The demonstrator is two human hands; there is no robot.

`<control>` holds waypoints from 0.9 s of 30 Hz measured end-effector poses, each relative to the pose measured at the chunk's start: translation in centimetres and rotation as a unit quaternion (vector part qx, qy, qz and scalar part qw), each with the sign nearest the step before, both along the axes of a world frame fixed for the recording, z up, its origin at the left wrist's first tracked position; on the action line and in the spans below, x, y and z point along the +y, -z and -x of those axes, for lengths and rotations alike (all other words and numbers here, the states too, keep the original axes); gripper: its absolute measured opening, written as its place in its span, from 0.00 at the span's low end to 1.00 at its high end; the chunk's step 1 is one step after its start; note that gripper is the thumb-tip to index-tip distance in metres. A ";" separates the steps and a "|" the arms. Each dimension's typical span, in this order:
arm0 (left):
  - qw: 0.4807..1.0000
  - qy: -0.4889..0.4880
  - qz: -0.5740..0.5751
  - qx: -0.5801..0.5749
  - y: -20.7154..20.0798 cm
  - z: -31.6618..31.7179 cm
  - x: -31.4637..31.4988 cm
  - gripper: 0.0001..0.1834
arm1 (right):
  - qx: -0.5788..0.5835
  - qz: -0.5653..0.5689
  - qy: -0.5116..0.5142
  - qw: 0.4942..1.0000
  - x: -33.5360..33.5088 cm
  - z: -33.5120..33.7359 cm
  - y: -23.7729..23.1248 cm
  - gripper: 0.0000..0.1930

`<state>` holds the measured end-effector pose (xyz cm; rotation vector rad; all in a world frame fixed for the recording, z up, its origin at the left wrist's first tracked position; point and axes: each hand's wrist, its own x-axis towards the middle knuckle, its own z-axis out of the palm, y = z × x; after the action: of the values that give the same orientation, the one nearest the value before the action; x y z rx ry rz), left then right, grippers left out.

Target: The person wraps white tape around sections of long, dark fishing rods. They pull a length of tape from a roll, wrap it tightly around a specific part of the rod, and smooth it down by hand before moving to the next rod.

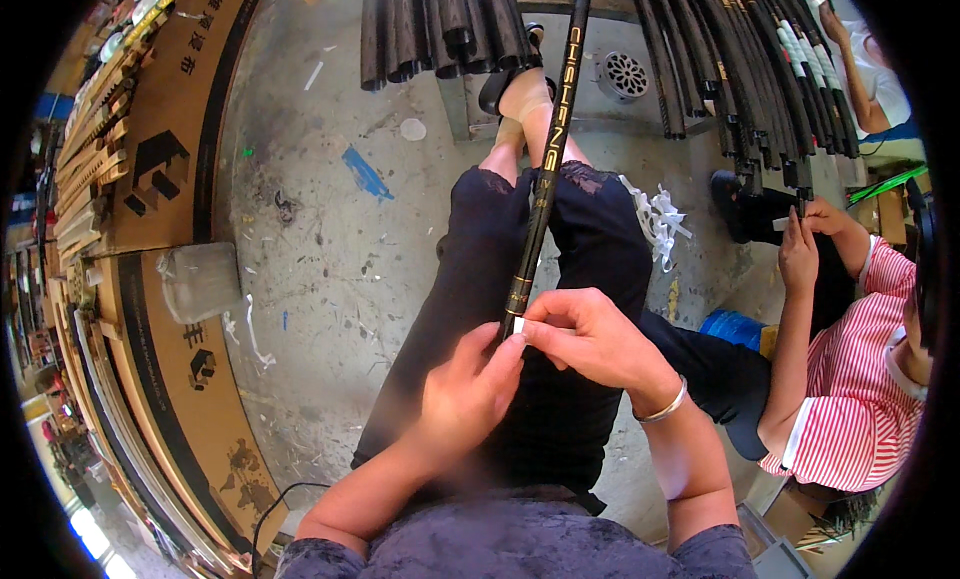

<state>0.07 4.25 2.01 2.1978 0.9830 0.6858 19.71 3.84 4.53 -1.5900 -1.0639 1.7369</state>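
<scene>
A long black pole with gold markings, which looks like a fishing rod section, slants up from my hands between my legs and beyond the top edge. My left hand is closed round its lower end, thumb pointing up along it. From the right, my right hand comes in with thumb and forefinger pinched on a small white strip lying against the pole. The strip sits just below a gold band, beside my left thumb tip. My fingers hide the pole's very end.
Dark tubes hang over the far side, with more black poles at the far right. White strips dangle by my right knee. A co-worker in a striped shirt sits at right, holding a pole. Cardboard boxes line the left.
</scene>
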 end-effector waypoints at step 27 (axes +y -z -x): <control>1.000 0.018 0.011 -0.004 -0.5 0.1 0.9 0.30 | -0.007 -0.008 -0.016 1.000 0.2 -0.1 0.0 0.13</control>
<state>-0.04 5.11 2.56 2.1869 0.9410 0.6654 19.81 4.06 4.57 -1.5852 -1.1123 1.7360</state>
